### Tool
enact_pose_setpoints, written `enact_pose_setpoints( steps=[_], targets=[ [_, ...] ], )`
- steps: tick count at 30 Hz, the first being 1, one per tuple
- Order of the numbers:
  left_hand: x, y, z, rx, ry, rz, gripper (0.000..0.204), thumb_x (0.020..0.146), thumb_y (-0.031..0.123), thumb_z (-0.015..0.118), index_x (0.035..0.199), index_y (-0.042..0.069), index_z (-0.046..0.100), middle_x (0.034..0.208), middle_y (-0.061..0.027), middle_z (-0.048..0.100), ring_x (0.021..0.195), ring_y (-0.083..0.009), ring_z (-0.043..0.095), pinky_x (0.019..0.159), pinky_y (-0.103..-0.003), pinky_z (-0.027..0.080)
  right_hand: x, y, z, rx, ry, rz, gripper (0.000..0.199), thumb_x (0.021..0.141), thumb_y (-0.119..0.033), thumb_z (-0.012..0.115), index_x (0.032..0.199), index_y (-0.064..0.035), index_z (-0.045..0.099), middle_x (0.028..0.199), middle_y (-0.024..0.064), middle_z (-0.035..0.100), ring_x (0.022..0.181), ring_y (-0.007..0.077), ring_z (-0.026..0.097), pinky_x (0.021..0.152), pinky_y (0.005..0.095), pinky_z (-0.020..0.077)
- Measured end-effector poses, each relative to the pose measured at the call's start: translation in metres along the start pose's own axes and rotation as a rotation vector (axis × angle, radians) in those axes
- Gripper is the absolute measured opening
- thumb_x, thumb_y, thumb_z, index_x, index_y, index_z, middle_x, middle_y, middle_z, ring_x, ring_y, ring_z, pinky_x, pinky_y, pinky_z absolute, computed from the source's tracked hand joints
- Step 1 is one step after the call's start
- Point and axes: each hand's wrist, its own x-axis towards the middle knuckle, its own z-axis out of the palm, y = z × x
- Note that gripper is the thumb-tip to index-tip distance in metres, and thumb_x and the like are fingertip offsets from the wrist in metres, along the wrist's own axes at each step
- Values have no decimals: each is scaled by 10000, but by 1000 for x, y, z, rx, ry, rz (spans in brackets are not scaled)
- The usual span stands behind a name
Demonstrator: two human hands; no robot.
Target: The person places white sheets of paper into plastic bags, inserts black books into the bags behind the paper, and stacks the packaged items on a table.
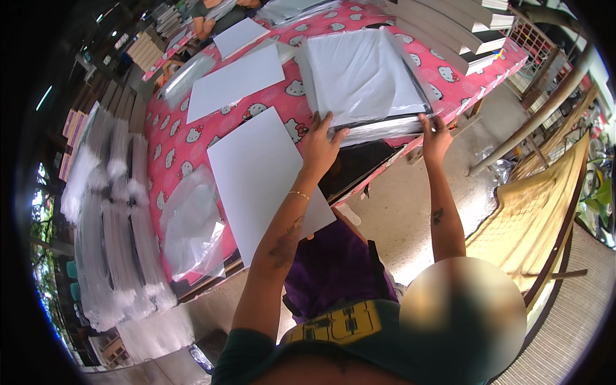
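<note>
Touches the stack (359,74) with both hands, setting the left hand (319,144) at the near left corner and the right hand (436,136) at the near right one. Spreads the left thumb away from the left fingers; cannot tell whether pinching anything there. Bends the right thumb and fingers toward each other; cannot tell whether pinching the stack or only touching it. Has the stack lying just beyond both sets of fingers, above a pink cloth (170,131), white on top under wrinkled clear plastic, with a black strip and pale layers along the edge between the hands. Has a black surface (362,165) just below that edge, nearer the body than the fingers.

Has a big sheet (247,170) left of the left fingers, partly under the left arm (273,263), with a second sheet (237,91) beyond and a third sheet (240,36) farther off. Has clear bags (192,215) well left of the left fingers, past the big sheet, and bundles (115,256) in clear plastic farther out. Faces piled boards (443,32) well beyond the right fingers, and a yellow cover (532,205) well to the right of them.
</note>
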Motion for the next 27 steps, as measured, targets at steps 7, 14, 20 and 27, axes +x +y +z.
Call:
enact_pose_setpoints(
  steps=[7,14,20,27],
  targets=[
    [-3,-3,-7,-5,18,-16,436,830,269,660,1159,-9,589,1216,-281,529,1079,-417,549,909,-421,456,1,-65,-3,-287,-15,-659,560,716,-290,774,1173,-43,565,1145,235,566,1083,364,529,911,403,424],
    [-18,-7,-19,-25,147,-91,269,813,169,650,969,-42,590,883,-230,622,829,-388,617,702,-439,492,-18,-18,16,12,-3,-439,431,698,-163,805,1044,17,622,982,124,652,830,230,638,744,358,498],
    [-69,-7,-146,-11,86,-149,394,820,204,657,1147,-4,586,1152,-216,588,1030,-364,587,892,-393,471,-30,-51,-20,-49,-11,-638,355,843,-230,682,1077,15,576,1074,158,588,1052,304,526,907,396,403],
    [-237,-57,-344,407,-1,-538,287,761,110,691,1024,13,629,934,-148,651,805,-276,632,713,-361,500,-140,-150,4,293,-564,-195,253,925,-225,574,1088,-31,586,1004,83,604,923,156,554,838,294,444]
  ],
)
